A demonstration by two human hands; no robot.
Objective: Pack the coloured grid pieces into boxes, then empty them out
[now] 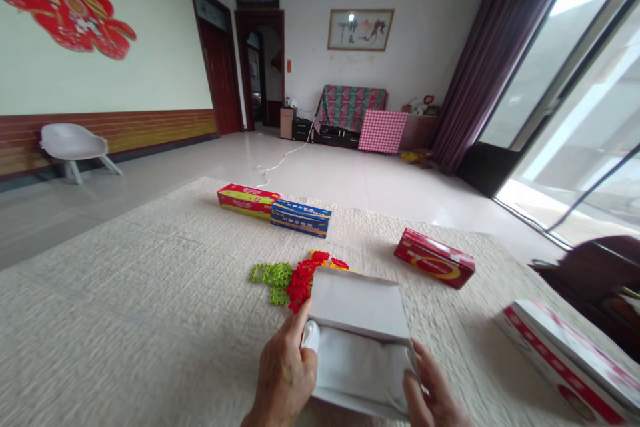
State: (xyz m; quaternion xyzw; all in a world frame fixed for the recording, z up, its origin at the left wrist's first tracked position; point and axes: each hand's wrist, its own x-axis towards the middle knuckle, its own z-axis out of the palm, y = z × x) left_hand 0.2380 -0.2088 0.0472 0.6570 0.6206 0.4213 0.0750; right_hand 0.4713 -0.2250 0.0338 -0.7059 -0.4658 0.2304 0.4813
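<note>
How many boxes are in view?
5: red-yellow box, blue box side by side far ahead; red box right; red-white box near right; white box in left hand and right hand.

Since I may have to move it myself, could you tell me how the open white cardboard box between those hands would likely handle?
The white cardboard box looks thin-walled, so probably light and apt to flex where the left hand and right hand grip it. The soft-looking white material could slide out its open end.

Right hand (433,390) cut off by bottom edge
</note>
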